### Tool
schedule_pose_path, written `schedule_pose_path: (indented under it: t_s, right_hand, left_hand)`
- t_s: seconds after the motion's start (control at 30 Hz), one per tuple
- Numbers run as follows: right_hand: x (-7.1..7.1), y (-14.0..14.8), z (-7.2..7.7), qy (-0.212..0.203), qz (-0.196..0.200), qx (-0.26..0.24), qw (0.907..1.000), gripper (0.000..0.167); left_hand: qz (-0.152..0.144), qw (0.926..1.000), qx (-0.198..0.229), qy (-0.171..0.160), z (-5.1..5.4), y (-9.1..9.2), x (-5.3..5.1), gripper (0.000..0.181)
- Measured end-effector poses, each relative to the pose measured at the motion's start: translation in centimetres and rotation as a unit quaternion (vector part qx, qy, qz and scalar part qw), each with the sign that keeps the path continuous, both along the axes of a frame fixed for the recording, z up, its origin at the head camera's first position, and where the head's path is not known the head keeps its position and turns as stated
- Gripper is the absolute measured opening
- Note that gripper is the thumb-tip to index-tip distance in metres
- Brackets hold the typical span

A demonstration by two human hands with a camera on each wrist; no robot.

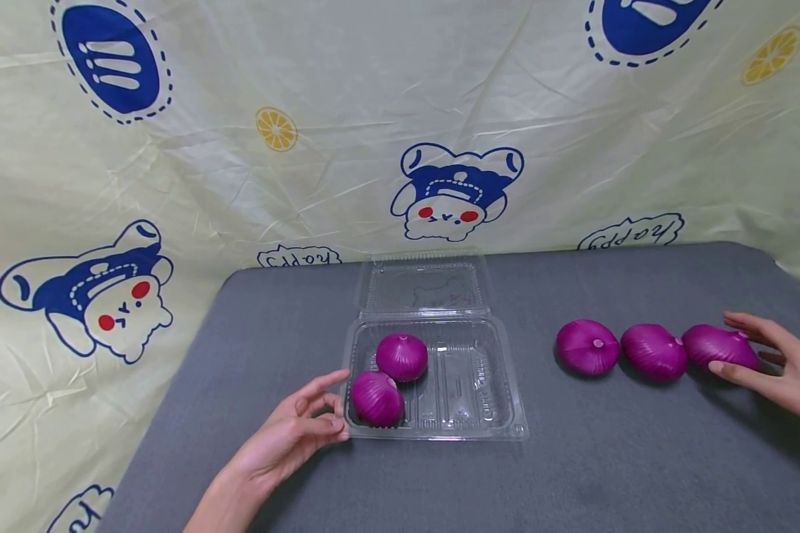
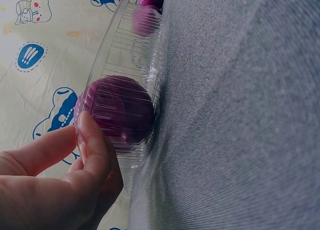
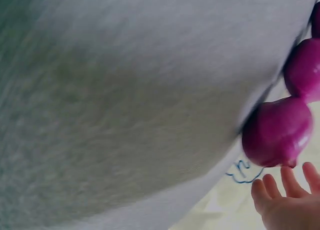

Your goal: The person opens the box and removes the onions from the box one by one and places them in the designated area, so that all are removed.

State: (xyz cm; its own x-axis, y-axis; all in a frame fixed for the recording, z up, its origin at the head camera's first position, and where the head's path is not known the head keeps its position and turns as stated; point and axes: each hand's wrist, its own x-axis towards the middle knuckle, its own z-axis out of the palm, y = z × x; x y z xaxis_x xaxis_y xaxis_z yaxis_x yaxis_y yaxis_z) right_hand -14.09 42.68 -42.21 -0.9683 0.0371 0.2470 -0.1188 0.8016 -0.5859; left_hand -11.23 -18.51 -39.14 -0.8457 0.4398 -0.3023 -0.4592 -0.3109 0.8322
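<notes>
On the left of the head view, my left hand pinches the left rim of a clear plastic container. In the left wrist view the thumb and finger of the left hand meet at that rim. Inside the container, at its left, sit two purple onions, one rear and one front. My right hand is at the rightmost onion of a row of three, thumb in front and fingers behind. In the right wrist view its fingers are spread beside that onion; firm contact is unclear.
The middle onion and the left onion of the row lie on the grey tabletop. The container's clear lid is folded back behind it. A patterned cloth hangs behind the table.
</notes>
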Motion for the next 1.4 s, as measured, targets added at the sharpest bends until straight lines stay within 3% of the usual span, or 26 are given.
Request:
schedule_pose_path:
  t_s: [0.43, 0.63, 0.8, 1.0, 1.2, 1.4]
  right_hand:
    - [1.7, -5.5, 4.2, 0.072, -0.003, 0.029, 0.9969, 0.069]
    - [2.2, -8.8, 5.6, 0.112, 0.063, 0.025, 0.9914, 0.067]
    - [2.5, -11.5, 6.2, 0.137, 0.132, 0.033, 0.9811, 0.072]
    - [2.6, -14.9, 6.8, 0.138, 0.206, 0.017, 0.9685, 0.076]
    - [2.4, -18.2, 6.9, 0.11, 0.237, 0.017, 0.9652, 0.078]
    - [2.1, -20.9, 7.0, 0.06, 0.26, 0.025, 0.9634, 0.065]
  left_hand:
    - [-0.001, 1.0, 0.001, 0.0, 0.1, 0.0, 0.1, 0.071]
    - [0.001, 1.0, -0.002, -0.007, 0.1, 0.0, 0.1, 0.074]
    - [0.003, 0.9999, -0.006, -0.015, 0.1, 0.0, 0.0, 0.075]
    - [0.0, 1.0, -0.004, -0.008, 0.0, 0.0, 0.0, 0.077]
    - [0.002, 0.9999, -0.008, -0.009, 0.0, -0.1, 0.0, 0.076]
    - [0.006, 0.9999, -0.012, -0.009, 0.0, -0.1, 0.1, 0.076]
